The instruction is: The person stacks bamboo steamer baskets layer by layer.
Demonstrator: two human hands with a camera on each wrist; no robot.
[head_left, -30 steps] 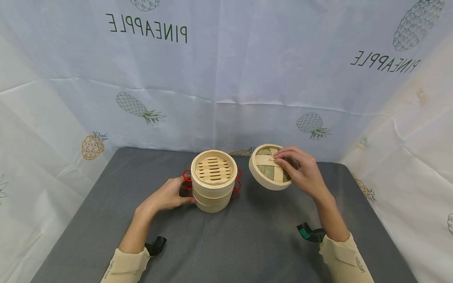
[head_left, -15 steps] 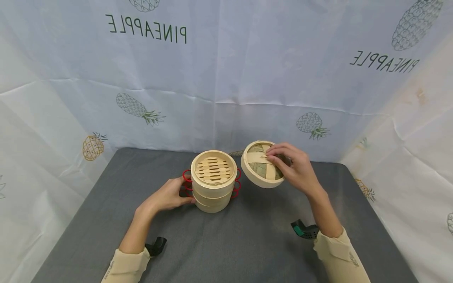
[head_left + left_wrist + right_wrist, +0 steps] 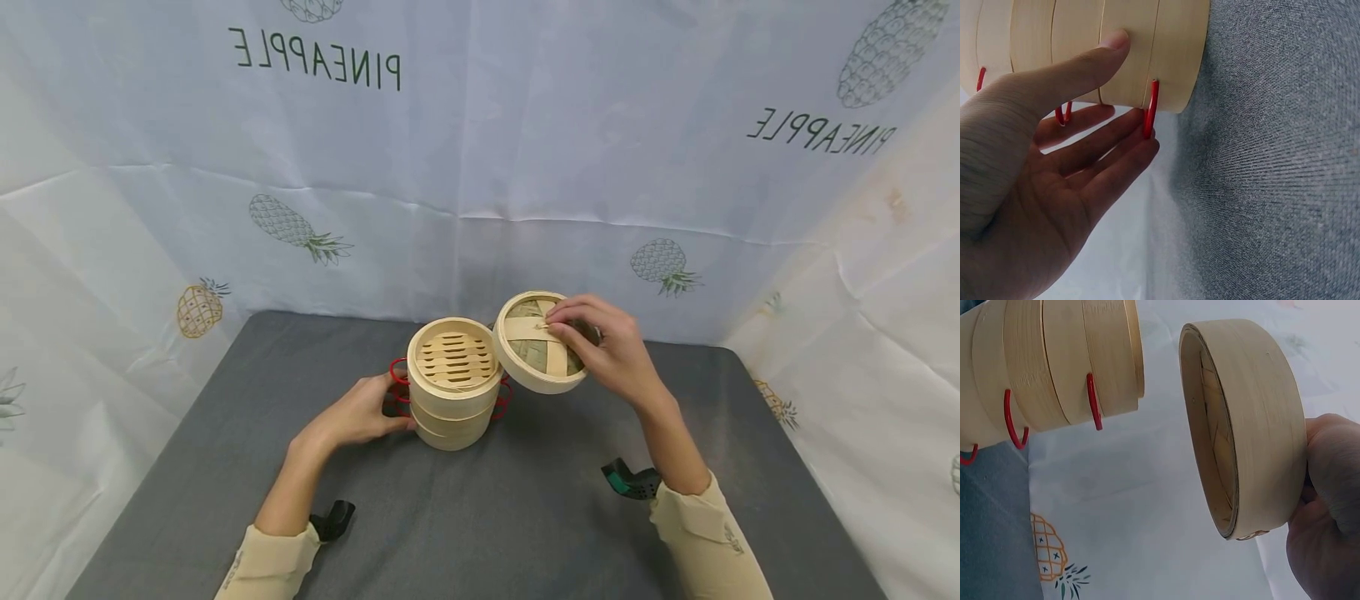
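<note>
A stack of round bamboo steamer baskets [image 3: 452, 407] stands upright on the grey table, its slatted top tier uncovered. Red loop handles [image 3: 1150, 109] stick out on both sides. My left hand [image 3: 358, 413] holds the stack from the left, thumb on the wall and fingertips by the red loops. Up at the stack's right, my right hand [image 3: 617, 352] pinches the bamboo steamer lid [image 3: 536, 381] by the woven strap at its top. The lid is raised and tilted, and overlaps the stack's right rim in the head view. From the right wrist, a gap shows between lid [image 3: 1266, 425] and stack.
A grey cloth [image 3: 517, 517] covers the table. White curtain [image 3: 525, 150] with pineapple prints hangs behind it and at both sides. Black wrist devices [image 3: 632, 481] sit by the beige cuffs.
My right hand has carried the lid leftward and slightly up, from apart on the right to beside the stack's top rim. The left hand and the stack have stayed in place.
</note>
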